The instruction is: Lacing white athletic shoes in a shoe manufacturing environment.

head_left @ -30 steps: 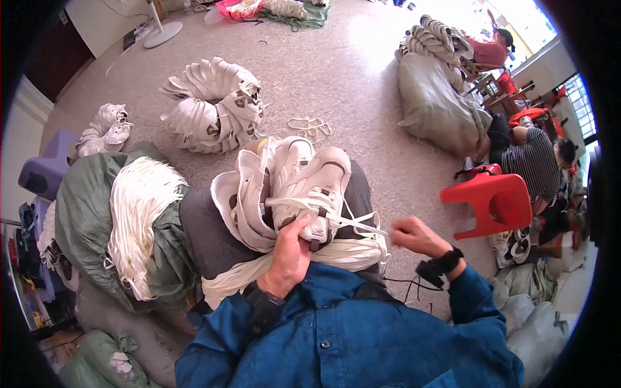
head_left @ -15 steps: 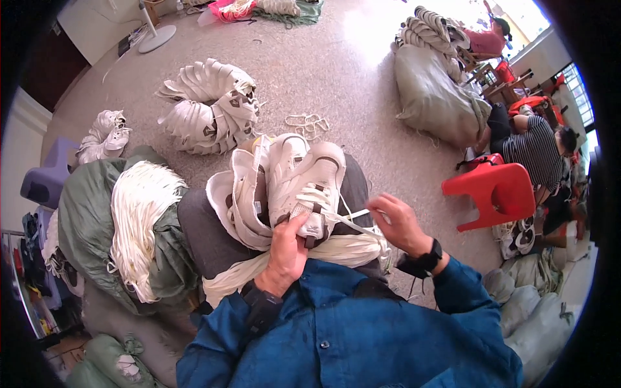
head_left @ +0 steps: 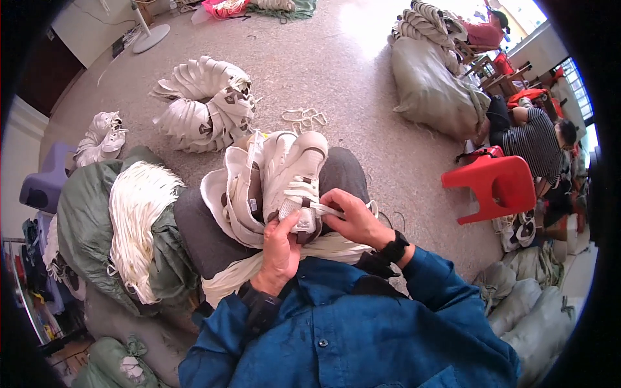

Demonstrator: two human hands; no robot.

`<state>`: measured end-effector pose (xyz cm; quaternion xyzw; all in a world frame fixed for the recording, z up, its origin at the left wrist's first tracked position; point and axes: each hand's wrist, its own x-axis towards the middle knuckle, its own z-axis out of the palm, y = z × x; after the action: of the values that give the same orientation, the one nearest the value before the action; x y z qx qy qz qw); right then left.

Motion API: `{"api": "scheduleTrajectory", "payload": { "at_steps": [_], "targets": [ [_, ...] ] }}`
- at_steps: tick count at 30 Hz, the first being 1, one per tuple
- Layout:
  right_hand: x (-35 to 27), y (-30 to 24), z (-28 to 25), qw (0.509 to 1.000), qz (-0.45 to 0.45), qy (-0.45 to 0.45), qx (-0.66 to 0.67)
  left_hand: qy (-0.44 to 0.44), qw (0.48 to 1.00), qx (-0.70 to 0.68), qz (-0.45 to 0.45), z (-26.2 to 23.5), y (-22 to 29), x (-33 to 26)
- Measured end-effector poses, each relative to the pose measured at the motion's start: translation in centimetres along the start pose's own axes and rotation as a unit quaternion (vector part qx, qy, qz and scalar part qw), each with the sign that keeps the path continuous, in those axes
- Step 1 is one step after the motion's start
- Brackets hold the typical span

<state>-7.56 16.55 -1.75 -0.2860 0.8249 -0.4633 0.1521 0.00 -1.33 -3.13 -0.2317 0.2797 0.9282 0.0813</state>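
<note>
White shoe lies just ahead of the part-curled left hand gripping its near end, long axis running away toe-first; right hand, nearer the lace, pinches it closed-fingered.

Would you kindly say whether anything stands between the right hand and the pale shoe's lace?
Nothing visible does: the right hand holds the lace, and the left hand grips the pale shoe at its near end.
</note>
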Motion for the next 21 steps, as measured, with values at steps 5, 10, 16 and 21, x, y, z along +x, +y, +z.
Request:
{"api": "scheduleTrajectory", "payload": {
  "at_steps": [5, 10, 16, 21],
  "targets": [
    [0.5, 0.6, 0.2, 0.997, 0.045, 0.027, 0.06, -0.008, 0.993, 0.086, 0.075, 0.2, -0.7, 0.9],
    [-0.2, 1.1, -1.1, 0.998, 0.048, 0.013, 0.044, 0.013, 0.955, 0.241, 0.175, -0.1, -2.6, 1.5],
    [-0.5, 0.7, -1.9, 0.977, 0.132, 0.002, 0.168, 0.03, 0.933, 0.3, 0.197, 0.1, -2.8, 1.9],
    [0.0, -0.7, -1.8, 0.997, 0.03, -0.034, 0.058, 0.029, 0.953, 0.245, 0.176, 0.3, -2.4, 1.5]
  ]
}}
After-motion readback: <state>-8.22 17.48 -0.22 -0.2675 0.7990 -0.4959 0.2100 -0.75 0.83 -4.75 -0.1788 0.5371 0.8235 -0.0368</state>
